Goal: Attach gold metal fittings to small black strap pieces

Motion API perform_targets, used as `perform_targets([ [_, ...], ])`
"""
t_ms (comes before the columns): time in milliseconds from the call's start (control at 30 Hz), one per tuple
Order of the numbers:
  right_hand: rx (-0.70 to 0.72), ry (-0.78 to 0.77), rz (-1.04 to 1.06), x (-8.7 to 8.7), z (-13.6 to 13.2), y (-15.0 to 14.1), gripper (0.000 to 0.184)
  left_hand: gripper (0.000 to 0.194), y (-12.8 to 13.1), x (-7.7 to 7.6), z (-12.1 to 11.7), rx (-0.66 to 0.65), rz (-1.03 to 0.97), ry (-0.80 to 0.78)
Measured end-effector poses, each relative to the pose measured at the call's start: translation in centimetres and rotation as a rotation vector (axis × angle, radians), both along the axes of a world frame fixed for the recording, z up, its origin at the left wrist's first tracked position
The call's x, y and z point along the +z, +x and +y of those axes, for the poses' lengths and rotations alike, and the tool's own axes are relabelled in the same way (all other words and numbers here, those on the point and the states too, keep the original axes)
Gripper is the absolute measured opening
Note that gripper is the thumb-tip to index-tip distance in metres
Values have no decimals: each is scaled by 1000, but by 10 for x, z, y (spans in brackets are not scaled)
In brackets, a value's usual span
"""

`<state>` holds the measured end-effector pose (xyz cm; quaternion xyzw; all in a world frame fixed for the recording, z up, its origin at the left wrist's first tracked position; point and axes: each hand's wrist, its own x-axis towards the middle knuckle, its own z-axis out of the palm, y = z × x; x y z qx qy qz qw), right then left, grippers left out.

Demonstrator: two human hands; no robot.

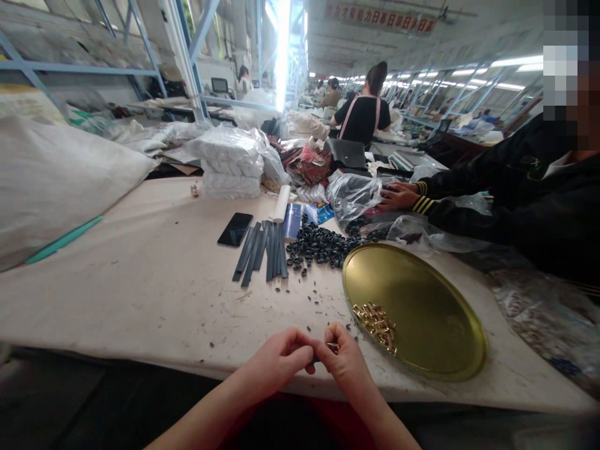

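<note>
My left hand and my right hand meet at the table's front edge, fingertips pinched together. Between them shows a bit of a small dark piece, mostly hidden by the fingers. Small gold-coloured metal pieces peek out of my curled right hand. To the right lies a round gold tray, with a heap of gold-coloured metal pieces on its near left side. Beyond my hands are a pile of small black loops and several flat dark strips.
A black phone, a white roll and a blue packet lie near the strips. Plastic-wrapped bundles stand behind. At right, a co-worker's hands are on a clear plastic bag. A large white sack fills the left.
</note>
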<state>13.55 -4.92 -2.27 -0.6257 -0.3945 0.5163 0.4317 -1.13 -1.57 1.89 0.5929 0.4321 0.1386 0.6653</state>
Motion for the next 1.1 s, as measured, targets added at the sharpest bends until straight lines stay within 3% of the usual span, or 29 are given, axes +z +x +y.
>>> perform_targets([
  [133,61,-6,113,4,1,5,44,18,-1,-5,5,5,-12,54],
  [300,378,-8,335,23,2,19,32,18,-5,-1,14,-34,-38,-74],
  [367,418,-6,351,25,3,21,29,21,-6,0,15,-29,-79,-121],
  [533,257,-52,499,17,5,12,27,22,-7,-2,12,-19,-288,-166],
  [667,76,-160,700,12,4,3,27,25,-8,-6,11,9,-325,-145],
  [833,11,-308,883,14,3,0,27,29,-10,-10,12,20,-368,-199],
  [900,35,-297,836,14,2,0,30,28,-10,-9,12,18,-360,-218],
  [1100,110,-135,369,14,-1,0,42,24,-17,5,12,-39,-237,-210],
])
